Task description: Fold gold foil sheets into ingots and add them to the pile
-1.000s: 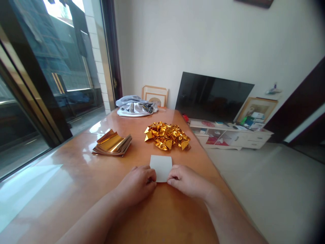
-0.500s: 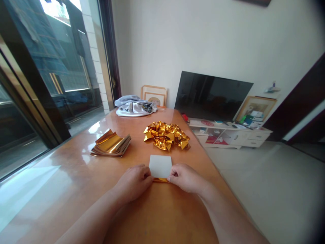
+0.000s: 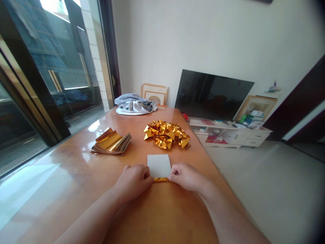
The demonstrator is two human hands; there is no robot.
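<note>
White card [image 3: 159, 166] w/ gold foil [image 3: 160, 179] at its 6 o'clock edge is pinched by L hand [image 3: 134, 181] and R hand [image 3: 186, 176]; foil is light, soft, easily creased, best held by edges.

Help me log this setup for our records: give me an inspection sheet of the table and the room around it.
Surface: glossy orange-brown table with window glare on it.
Job's things: white card lying over a gold foil strip; stack of gold foil sheets; pile of crumpled gold foil.
Clutter: bundled grey and white cloth at the far end of the table.
Hands: left hand and right hand both at the card's lower edge, fingers on it.
Cables: nothing seen.
Surroundings: glass door on the left; dark television, white cabinet and picture frames beyond the table.
</note>
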